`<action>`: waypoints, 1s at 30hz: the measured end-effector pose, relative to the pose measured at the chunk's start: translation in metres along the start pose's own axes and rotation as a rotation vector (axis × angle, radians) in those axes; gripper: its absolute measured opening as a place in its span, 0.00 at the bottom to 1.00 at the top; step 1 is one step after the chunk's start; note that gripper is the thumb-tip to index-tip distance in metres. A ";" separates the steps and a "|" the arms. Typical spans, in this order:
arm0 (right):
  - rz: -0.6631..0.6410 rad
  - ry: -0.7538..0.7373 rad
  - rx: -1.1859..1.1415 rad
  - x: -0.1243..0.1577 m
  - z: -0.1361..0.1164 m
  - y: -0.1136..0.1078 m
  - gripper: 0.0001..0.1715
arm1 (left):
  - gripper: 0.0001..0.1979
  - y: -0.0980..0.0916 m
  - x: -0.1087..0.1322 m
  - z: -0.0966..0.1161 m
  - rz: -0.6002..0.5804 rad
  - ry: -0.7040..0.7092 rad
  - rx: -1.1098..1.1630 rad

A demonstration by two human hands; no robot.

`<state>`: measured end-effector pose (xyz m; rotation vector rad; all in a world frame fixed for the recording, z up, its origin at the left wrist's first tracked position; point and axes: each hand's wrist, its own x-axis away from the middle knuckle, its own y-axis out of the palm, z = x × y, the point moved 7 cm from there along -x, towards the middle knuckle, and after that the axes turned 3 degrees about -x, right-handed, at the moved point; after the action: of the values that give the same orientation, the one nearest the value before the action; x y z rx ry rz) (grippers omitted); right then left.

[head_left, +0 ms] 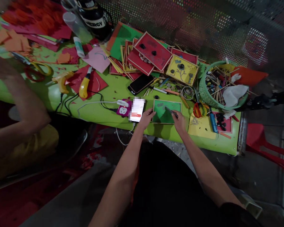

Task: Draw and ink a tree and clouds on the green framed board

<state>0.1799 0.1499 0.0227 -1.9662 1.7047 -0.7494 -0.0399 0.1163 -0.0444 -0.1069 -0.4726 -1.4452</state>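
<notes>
A green card with a pale stick frame [164, 114] lies on the lime-green table [113, 94] in front of me. My left hand [146, 117] rests on the card's left edge, fingers curled against it. My right hand [178, 120] is closed around a thin dark pen-like tool [170, 111], whose tip touches the card's upper middle. A lit phone [137, 110] lies just left of my left hand.
A green basket of sticks and tissue [204, 94] stands at the right. Red and yellow framed cards [152, 53] lie behind, beside a black phone [140, 83]. A glue gun [61, 82], yellow cutter [84, 86], scissors [39, 70] and cables lie left. Another person's arm [21, 97] reaches in at the left.
</notes>
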 end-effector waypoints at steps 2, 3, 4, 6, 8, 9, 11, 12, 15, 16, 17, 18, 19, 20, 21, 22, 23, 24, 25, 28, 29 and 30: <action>0.004 0.006 0.003 0.000 0.000 -0.002 0.16 | 0.26 0.000 0.000 0.000 0.002 -0.001 -0.002; 0.005 0.007 0.005 0.000 0.000 -0.003 0.16 | 0.26 0.000 0.000 0.000 0.003 -0.001 -0.002; 0.006 0.008 0.006 0.000 0.000 -0.004 0.16 | 0.26 0.000 0.000 0.000 0.003 -0.001 -0.003; 0.006 0.007 0.006 0.001 0.000 -0.006 0.16 | 0.26 0.000 0.001 0.001 0.004 -0.001 -0.005; 0.005 0.005 0.002 0.001 -0.001 -0.005 0.16 | 0.25 0.000 0.001 0.002 0.004 -0.002 -0.007; 0.006 0.005 -0.001 0.001 -0.001 -0.004 0.16 | 0.25 0.000 0.001 0.002 0.003 -0.003 -0.009; 0.007 0.005 -0.008 0.001 -0.001 -0.002 0.16 | 0.25 0.001 0.002 0.003 0.002 -0.005 -0.010; 0.007 0.005 -0.012 0.000 -0.001 0.000 0.16 | 0.24 0.001 0.002 0.004 0.001 -0.005 -0.011; 0.004 0.004 -0.021 0.000 -0.002 0.001 0.15 | 0.24 0.001 0.002 0.004 0.004 -0.005 -0.014; 0.003 0.004 -0.023 0.000 -0.002 0.001 0.15 | 0.24 0.001 0.002 0.004 0.006 -0.004 -0.014; 0.001 0.004 -0.025 0.000 -0.003 0.000 0.15 | 0.24 0.001 0.002 0.004 0.007 -0.004 -0.013; 0.001 0.005 -0.026 0.001 -0.003 -0.001 0.15 | 0.25 0.001 0.002 0.004 0.007 -0.005 -0.011; 0.000 0.006 -0.027 0.001 -0.003 -0.002 0.15 | 0.25 0.001 0.002 0.003 0.006 -0.005 -0.009; 0.001 0.007 -0.028 0.001 -0.003 -0.002 0.15 | 0.26 0.001 0.002 0.003 0.004 -0.006 -0.006; 0.002 0.008 -0.029 0.001 -0.004 -0.003 0.15 | 0.26 0.001 0.002 0.003 0.002 -0.007 -0.003; 0.002 0.008 -0.030 0.001 -0.004 -0.003 0.15 | 0.27 0.001 0.002 0.002 -0.001 -0.008 -0.003; 0.003 0.009 -0.031 0.000 -0.004 -0.002 0.15 | 0.27 0.001 0.002 0.002 -0.002 -0.008 -0.003; 0.004 0.009 -0.031 0.000 -0.005 -0.002 0.15 | 0.27 0.001 0.002 0.002 -0.002 -0.008 -0.005; 0.004 0.009 -0.031 -0.001 -0.005 -0.001 0.15 | 0.27 0.001 0.002 0.002 -0.001 -0.007 -0.006; 0.006 0.012 -0.029 -0.002 -0.004 0.000 0.14 | 0.27 0.001 0.002 0.004 0.004 -0.005 -0.012; 0.008 0.015 -0.027 -0.001 -0.004 -0.001 0.15 | 0.27 0.001 0.003 0.004 0.006 -0.005 -0.015; 0.010 0.018 -0.025 -0.001 -0.003 -0.001 0.15 | 0.26 0.001 0.003 0.005 0.006 -0.006 -0.018</action>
<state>0.1789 0.1510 0.0257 -1.9720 1.7410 -0.7479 -0.0398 0.1155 -0.0391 -0.1263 -0.4639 -1.4440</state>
